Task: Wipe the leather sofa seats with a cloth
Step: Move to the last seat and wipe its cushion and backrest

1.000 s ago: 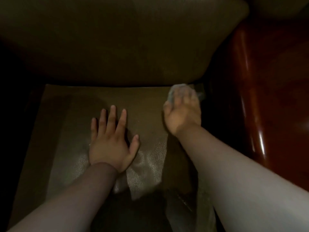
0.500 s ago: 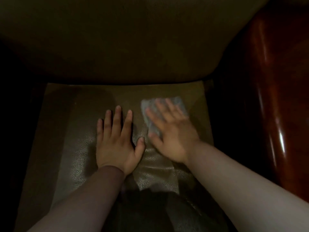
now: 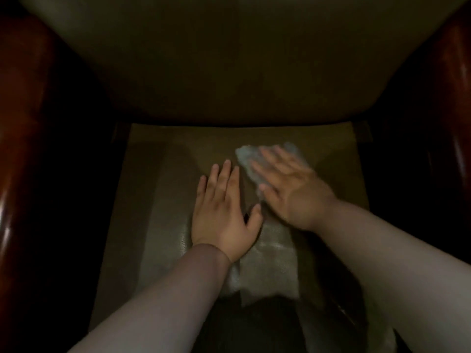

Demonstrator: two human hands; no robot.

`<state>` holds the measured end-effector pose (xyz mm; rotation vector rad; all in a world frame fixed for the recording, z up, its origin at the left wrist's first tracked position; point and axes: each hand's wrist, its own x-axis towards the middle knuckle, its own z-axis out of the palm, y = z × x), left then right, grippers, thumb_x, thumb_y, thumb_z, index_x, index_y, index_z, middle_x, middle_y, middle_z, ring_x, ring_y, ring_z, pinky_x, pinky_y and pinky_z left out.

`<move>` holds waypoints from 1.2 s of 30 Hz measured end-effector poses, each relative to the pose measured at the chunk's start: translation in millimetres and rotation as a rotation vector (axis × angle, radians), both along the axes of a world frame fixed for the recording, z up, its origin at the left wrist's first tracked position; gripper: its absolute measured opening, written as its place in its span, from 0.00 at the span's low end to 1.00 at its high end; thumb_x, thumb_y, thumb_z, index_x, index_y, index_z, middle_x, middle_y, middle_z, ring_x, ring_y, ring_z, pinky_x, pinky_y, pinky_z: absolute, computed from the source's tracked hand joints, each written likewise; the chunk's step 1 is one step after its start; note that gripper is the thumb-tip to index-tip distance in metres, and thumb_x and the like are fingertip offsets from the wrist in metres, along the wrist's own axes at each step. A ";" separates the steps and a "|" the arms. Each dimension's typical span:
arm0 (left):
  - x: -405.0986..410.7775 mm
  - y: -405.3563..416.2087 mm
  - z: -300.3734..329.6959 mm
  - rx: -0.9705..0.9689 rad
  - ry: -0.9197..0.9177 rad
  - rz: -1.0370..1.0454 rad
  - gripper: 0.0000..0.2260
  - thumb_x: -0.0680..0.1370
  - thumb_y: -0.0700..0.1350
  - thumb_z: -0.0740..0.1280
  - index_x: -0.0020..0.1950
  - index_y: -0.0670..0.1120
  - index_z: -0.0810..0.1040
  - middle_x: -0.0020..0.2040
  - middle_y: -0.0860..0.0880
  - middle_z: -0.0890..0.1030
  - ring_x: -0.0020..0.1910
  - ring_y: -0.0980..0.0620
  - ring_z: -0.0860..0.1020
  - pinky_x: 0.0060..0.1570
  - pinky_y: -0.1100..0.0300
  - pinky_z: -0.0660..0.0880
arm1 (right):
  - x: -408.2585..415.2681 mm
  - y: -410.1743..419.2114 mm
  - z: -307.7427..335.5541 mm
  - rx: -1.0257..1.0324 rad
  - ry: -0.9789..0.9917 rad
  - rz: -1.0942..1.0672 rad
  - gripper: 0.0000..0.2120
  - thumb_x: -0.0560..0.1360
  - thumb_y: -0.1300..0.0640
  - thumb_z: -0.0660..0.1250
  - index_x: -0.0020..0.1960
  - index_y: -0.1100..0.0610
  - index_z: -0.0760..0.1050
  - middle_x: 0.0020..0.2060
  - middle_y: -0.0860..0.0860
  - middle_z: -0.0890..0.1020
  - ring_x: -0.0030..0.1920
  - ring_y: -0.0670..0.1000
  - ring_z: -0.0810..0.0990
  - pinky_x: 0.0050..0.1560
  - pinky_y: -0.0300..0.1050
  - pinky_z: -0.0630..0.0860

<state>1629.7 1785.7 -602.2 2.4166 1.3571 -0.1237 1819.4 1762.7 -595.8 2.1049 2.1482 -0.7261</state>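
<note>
Pressing cloth (image 3: 257,161) flat on seat (image 3: 153,225) near backrest (image 3: 229,72), right hand (image 3: 293,192) fingers straight, spread. Left hand (image 3: 224,215) bracing, fingers extended. Risk: unclamped cloth bunching, slipping free; back corners getting missed.

The sofa seat (image 3: 158,200) is a flat cushion of dark olive-brown leather with a fine pebbled grain, dimly lit, with a pale sheen on its near middle part. It runs back to the foot of a padded backrest (image 3: 229,67) in the same leather. The cloth (image 3: 246,155) is small, pale grey-white and crumpled, blurred in the view. It lies flat on the seat, right of centre and towards the back, partly covered, with its far and left edges showing.
</note>
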 end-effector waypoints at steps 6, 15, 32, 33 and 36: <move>-84.0 29.9 4.3 0.058 0.041 0.120 0.39 0.78 0.67 0.50 0.85 0.47 0.59 0.85 0.46 0.57 0.85 0.45 0.53 0.83 0.45 0.48 | 2.0 26.7 -8.6 -0.125 -0.184 -0.499 0.33 0.83 0.38 0.39 0.85 0.48 0.42 0.84 0.55 0.45 0.83 0.59 0.43 0.82 0.57 0.40; -142.2 39.5 -16.1 0.092 0.006 0.327 0.35 0.80 0.63 0.54 0.85 0.52 0.58 0.86 0.48 0.55 0.85 0.47 0.51 0.81 0.47 0.53 | -39.9 29.3 -7.9 0.032 -0.079 -0.120 0.36 0.80 0.33 0.42 0.85 0.47 0.50 0.84 0.53 0.51 0.84 0.57 0.48 0.82 0.53 0.45; -142.2 35.7 -28.4 0.113 -0.045 0.319 0.34 0.79 0.60 0.55 0.85 0.51 0.58 0.86 0.48 0.55 0.85 0.45 0.51 0.82 0.47 0.52 | -105.4 72.4 -12.3 -0.005 -0.148 -0.221 0.31 0.84 0.39 0.41 0.85 0.47 0.45 0.84 0.54 0.50 0.84 0.58 0.46 0.82 0.56 0.43; -142.7 35.9 -28.1 0.117 -0.051 0.313 0.34 0.79 0.60 0.55 0.85 0.50 0.59 0.86 0.47 0.55 0.85 0.44 0.52 0.82 0.46 0.53 | -124.1 60.3 -10.5 0.029 -0.137 -0.142 0.32 0.83 0.40 0.41 0.85 0.47 0.46 0.84 0.55 0.50 0.84 0.59 0.46 0.82 0.56 0.43; -143.2 36.5 -26.9 0.114 -0.079 0.315 0.34 0.79 0.59 0.55 0.84 0.49 0.61 0.85 0.46 0.57 0.85 0.44 0.52 0.82 0.44 0.54 | -150.3 28.2 -4.0 0.058 -0.054 0.153 0.32 0.82 0.38 0.45 0.85 0.46 0.50 0.84 0.53 0.51 0.84 0.57 0.47 0.82 0.55 0.45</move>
